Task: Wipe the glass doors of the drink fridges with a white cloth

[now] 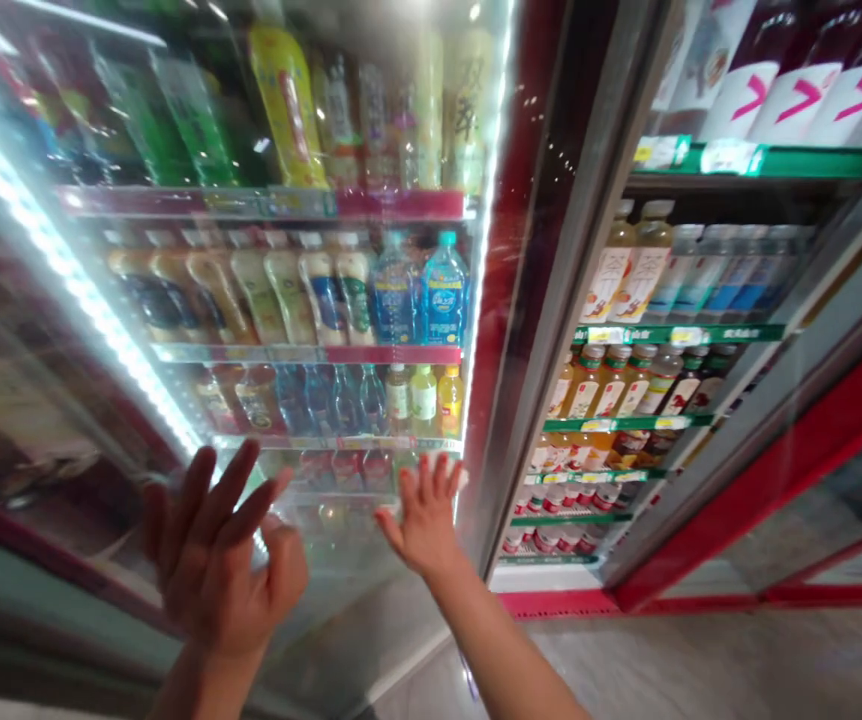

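My right hand (429, 515) lies spread against a large glass pane (371, 590), pressing a thin white cloth (462, 478) under its fingers. Only bits of that cloth show past the fingertips, so its exact kind is hard to make out. To the left, my left hand (225, 545) is raised near the glass with its fingers stretched out and the thumb bent; nothing shows in it. Behind the pane stand rows of drinks, among them a blue bottle (444, 290) and a tall yellow bottle (288, 105).
A bright light strip (86, 270) runs slantwise at the left. On the right, a second cooler holds bottles on green-edged shelves (678, 335), beside a red frame (768, 470). Grey floor (738, 660) spreads across the lower right.
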Action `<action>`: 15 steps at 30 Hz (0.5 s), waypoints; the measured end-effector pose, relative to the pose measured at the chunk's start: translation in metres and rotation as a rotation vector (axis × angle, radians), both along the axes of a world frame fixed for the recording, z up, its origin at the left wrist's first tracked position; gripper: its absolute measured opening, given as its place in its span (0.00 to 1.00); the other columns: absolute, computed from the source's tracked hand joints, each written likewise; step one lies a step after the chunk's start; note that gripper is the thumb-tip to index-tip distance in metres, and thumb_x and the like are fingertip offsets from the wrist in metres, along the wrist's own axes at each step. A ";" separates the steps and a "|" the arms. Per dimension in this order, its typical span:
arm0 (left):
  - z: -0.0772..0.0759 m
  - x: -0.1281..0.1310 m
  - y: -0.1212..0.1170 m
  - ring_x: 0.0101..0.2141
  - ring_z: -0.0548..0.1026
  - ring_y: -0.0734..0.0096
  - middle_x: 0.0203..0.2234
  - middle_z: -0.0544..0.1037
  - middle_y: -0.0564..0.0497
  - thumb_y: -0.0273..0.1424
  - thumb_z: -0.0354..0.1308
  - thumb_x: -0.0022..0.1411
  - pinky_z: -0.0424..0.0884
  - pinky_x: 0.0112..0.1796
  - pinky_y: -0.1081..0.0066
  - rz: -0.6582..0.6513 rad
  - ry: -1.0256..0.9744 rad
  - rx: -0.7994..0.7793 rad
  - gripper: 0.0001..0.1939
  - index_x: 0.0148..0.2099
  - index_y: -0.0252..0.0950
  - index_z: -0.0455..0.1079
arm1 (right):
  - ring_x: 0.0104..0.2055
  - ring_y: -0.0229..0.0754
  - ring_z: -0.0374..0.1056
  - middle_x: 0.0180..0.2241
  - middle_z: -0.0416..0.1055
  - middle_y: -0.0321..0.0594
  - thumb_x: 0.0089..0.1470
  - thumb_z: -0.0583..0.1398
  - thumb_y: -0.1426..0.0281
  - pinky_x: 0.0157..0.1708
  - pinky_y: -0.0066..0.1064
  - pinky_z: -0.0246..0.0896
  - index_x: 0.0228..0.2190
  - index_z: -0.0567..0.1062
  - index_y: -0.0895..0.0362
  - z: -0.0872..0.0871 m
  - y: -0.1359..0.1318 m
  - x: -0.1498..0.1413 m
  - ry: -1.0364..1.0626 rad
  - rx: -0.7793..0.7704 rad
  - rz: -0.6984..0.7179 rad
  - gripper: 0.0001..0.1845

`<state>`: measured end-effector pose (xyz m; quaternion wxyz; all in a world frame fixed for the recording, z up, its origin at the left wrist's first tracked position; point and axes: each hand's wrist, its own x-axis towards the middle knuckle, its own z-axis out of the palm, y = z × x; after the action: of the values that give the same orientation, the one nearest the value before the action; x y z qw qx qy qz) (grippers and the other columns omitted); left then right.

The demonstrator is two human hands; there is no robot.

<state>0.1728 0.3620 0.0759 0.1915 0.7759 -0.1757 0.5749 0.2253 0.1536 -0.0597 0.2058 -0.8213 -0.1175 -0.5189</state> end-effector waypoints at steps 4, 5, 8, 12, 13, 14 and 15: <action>-0.026 0.000 0.018 0.70 0.71 0.41 0.67 0.74 0.32 0.31 0.66 0.67 0.72 0.68 0.38 0.199 -0.043 0.021 0.35 0.74 0.38 0.67 | 0.85 0.67 0.15 0.83 0.16 0.57 0.78 0.44 0.56 0.72 0.89 0.35 0.79 0.22 0.52 0.044 -0.056 0.023 0.016 0.357 -0.220 0.45; -0.032 0.004 0.021 0.71 0.69 0.39 0.69 0.72 0.30 0.33 0.66 0.67 0.72 0.68 0.39 0.221 -0.051 0.023 0.39 0.77 0.36 0.62 | 0.85 0.66 0.14 0.83 0.17 0.56 0.78 0.44 0.56 0.73 0.89 0.32 0.80 0.23 0.52 0.065 -0.054 0.025 -0.006 0.339 -0.199 0.45; -0.041 0.014 0.026 0.76 0.61 0.35 0.75 0.63 0.28 0.35 0.69 0.64 0.66 0.72 0.38 0.233 -0.133 0.089 0.48 0.81 0.34 0.55 | 0.86 0.57 0.18 0.85 0.32 0.38 0.76 0.53 0.55 0.80 0.74 0.18 0.81 0.40 0.46 0.114 -0.024 0.015 -0.122 -0.049 0.022 0.44; -0.034 0.012 0.018 0.81 0.49 0.44 0.79 0.58 0.34 0.33 0.63 0.68 0.48 0.79 0.40 0.225 -0.194 0.112 0.44 0.82 0.37 0.54 | 0.84 0.30 0.38 0.76 0.61 0.07 0.74 0.59 0.55 0.85 0.39 0.24 0.69 0.70 0.29 0.129 -0.017 -0.002 -0.236 -0.700 0.438 0.25; -0.032 0.011 0.015 0.81 0.48 0.46 0.78 0.59 0.36 0.34 0.61 0.69 0.44 0.79 0.41 0.232 -0.190 0.102 0.43 0.82 0.38 0.53 | 0.83 0.30 0.46 0.72 0.67 0.06 0.74 0.60 0.54 0.84 0.38 0.31 0.65 0.74 0.27 0.135 -0.027 -0.001 -0.195 -0.727 0.478 0.22; -0.031 0.010 0.012 0.81 0.47 0.48 0.78 0.61 0.37 0.35 0.59 0.71 0.41 0.79 0.40 0.239 -0.179 0.092 0.42 0.82 0.39 0.52 | 0.81 0.35 0.54 0.70 0.71 0.09 0.73 0.61 0.51 0.84 0.43 0.37 0.63 0.77 0.27 0.147 -0.037 0.002 -0.128 -0.678 0.471 0.20; -0.032 0.010 0.011 0.81 0.47 0.50 0.77 0.63 0.38 0.36 0.58 0.72 0.39 0.79 0.40 0.241 -0.168 0.078 0.42 0.82 0.41 0.52 | 0.79 0.43 0.58 0.69 0.73 0.16 0.71 0.61 0.47 0.84 0.53 0.40 0.62 0.78 0.30 0.163 -0.046 0.007 -0.058 -0.568 0.419 0.22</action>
<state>0.1832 0.3727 0.0444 0.0754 0.7475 -0.1191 0.6491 0.2324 0.1079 0.1035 0.0677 -0.7887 -0.4288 -0.4352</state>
